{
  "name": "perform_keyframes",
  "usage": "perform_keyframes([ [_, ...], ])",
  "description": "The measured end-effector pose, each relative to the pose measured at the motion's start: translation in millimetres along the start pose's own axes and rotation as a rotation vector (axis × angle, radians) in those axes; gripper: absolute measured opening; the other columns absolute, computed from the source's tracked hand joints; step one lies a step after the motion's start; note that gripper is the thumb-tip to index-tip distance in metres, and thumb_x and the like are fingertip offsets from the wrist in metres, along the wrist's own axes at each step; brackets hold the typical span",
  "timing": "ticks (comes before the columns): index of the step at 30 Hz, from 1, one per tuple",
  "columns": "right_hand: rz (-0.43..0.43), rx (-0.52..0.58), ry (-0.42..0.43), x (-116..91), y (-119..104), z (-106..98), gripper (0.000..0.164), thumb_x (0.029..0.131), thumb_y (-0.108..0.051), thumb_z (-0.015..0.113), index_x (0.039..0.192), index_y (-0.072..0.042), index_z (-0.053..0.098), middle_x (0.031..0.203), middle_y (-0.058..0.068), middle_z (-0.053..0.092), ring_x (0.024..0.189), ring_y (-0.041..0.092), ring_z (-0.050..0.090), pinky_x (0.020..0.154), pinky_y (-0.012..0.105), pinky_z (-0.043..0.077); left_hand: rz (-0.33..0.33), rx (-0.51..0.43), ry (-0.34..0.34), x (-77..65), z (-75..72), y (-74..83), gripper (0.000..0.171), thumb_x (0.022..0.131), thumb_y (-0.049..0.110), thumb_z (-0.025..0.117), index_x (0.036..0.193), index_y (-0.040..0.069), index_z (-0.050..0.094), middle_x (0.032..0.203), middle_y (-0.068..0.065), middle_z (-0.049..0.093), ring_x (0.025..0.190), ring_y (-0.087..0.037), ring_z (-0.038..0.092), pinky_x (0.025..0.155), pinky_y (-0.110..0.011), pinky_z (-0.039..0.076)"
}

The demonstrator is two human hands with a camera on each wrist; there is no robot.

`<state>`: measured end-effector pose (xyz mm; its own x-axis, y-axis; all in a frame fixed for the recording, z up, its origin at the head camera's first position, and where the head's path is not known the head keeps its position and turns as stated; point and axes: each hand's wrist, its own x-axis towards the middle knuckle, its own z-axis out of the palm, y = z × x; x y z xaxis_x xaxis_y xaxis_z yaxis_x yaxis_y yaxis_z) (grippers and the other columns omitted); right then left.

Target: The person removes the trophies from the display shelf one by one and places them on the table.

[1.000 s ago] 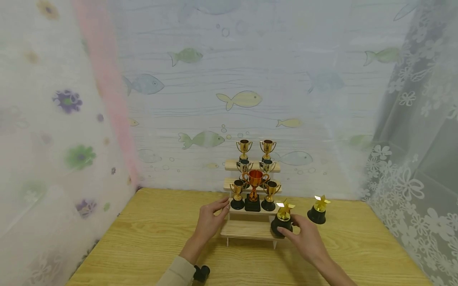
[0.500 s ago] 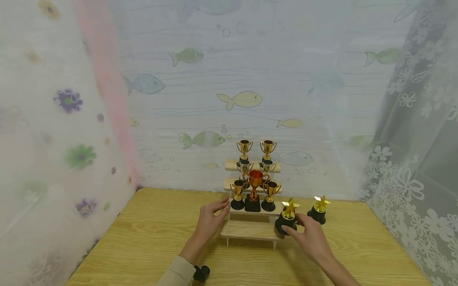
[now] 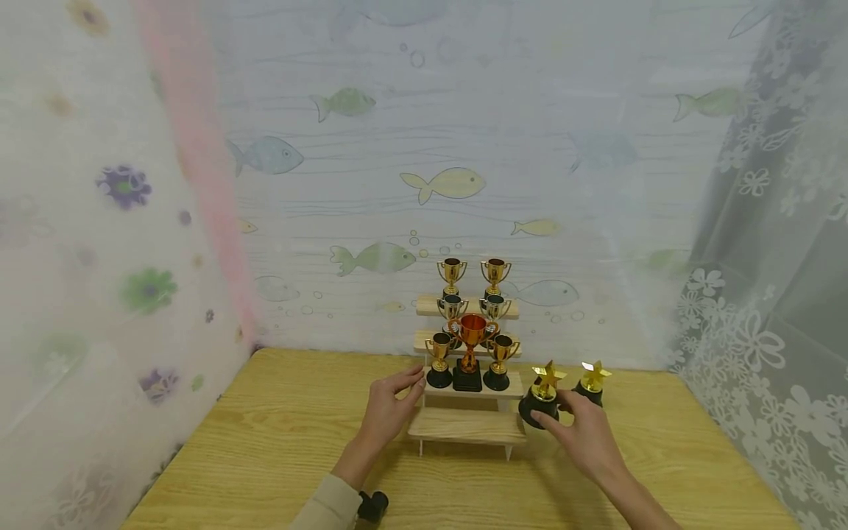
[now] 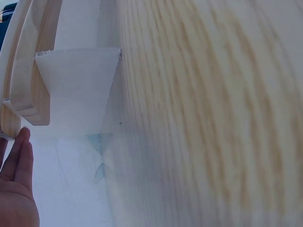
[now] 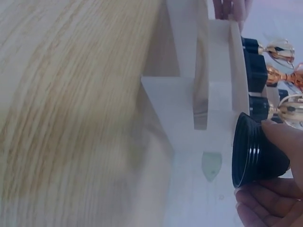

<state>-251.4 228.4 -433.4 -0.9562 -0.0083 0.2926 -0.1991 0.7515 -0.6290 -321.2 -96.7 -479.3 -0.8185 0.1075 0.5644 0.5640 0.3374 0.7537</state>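
My right hand (image 3: 586, 433) pinches a star trophy (image 3: 545, 394), with a gold star on a black round base, between thumb and fingers. The trophy hangs in the air by the right end of a tiered wooden display stand (image 3: 467, 427). In the right wrist view its black base (image 5: 260, 153) shows side-on, clear of the table. My left hand (image 3: 391, 405) touches the left end of the stand's second step from the bottom, fingers fairly straight. In the left wrist view those fingers (image 4: 22, 163) meet the board's end.
The second step carries a bronze-coloured cup (image 3: 468, 353) between two gold cups. Silver-coloured cups and gold cups (image 3: 495, 276) fill the steps above. Another star trophy (image 3: 592, 379) stands on the wooden table (image 3: 285, 412) at right, partly hidden by my right hand. A small black object (image 3: 373, 508) lies near my left sleeve.
My right hand has carried the star trophy to the right and slightly up, away from the bottom step. The left hand and the stand have stayed put.
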Motion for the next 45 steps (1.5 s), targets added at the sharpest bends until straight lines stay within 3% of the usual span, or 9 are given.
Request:
perform_keyframes([
  [9,-0.041,0.007,0.053,5.5,4.5,-3.5,0.052,0.094,-0.032,0.077,0.128,0.005,0.066,0.125,0.025,0.068,0.114,0.046,0.065,0.097,0.063,0.052,-0.004,0.028,0.002,0.4,0.1,-2.1,0.025,0.1,0.009,0.067,0.121,-0.002,0.074,0.131,-0.012,0.068,0.123,-0.033,0.064,0.096,-0.05,0.056],
  [22,-0.008,-0.011,0.066,22.2,16.4,0.0,0.056,0.096,-0.033,0.074,0.13,0.009,0.061,0.125,0.03,0.066,0.113,0.049,0.064,0.094,0.062,0.052,-0.006,0.027,-0.005,1.3,-0.3,-1.8,0.026,0.101,0.013,0.067,0.122,-0.001,0.074,0.132,-0.015,0.068,0.124,-0.032,0.064,0.097,-0.048,0.056],
  [29,-0.008,-0.028,0.105,33.5,27.3,7.3,0.04,0.094,-0.028,0.078,0.116,0.004,0.069,0.107,0.02,0.072,0.097,0.038,0.067,0.08,0.051,0.055,0.0,0.021,-0.001,1.6,-0.5,-0.2,0.025,0.1,0.011,0.068,0.121,-0.001,0.074,0.131,-0.018,0.068,0.123,-0.032,0.065,0.098,-0.049,0.055],
  [36,0.019,-0.021,0.115,41.0,35.4,11.6,0.036,0.092,-0.024,0.079,0.113,0.004,0.069,0.097,0.014,0.07,0.077,0.024,0.057,0.063,0.034,0.045,0.001,0.032,-0.003,1.3,-0.2,-0.9,0.025,0.101,0.011,0.067,0.121,-0.001,0.074,0.131,-0.018,0.068,0.123,-0.032,0.065,0.097,-0.049,0.055],
  [40,0.033,-0.017,0.116,44.4,39.7,14.4,0.037,0.091,-0.023,0.08,0.113,0.005,0.068,0.094,0.014,0.069,0.076,0.023,0.055,0.063,0.033,0.043,0.0,0.044,-0.003,0.9,-0.1,-2.3,0.025,0.1,0.01,0.068,0.121,-0.001,0.074,0.131,-0.017,0.068,0.123,-0.032,0.064,0.096,-0.049,0.056],
  [45,0.042,-0.025,0.12,48.8,46.6,19.7,0.04,0.09,-0.024,0.081,0.114,0.006,0.068,0.099,0.018,0.071,0.082,0.027,0.062,0.067,0.037,0.05,0.007,0.045,0.0,0.8,0.1,-3.9,0.025,0.1,0.011,0.068,0.121,-0.001,0.074,0.131,-0.014,0.069,0.123,-0.032,0.065,0.096,-0.05,0.056],
])
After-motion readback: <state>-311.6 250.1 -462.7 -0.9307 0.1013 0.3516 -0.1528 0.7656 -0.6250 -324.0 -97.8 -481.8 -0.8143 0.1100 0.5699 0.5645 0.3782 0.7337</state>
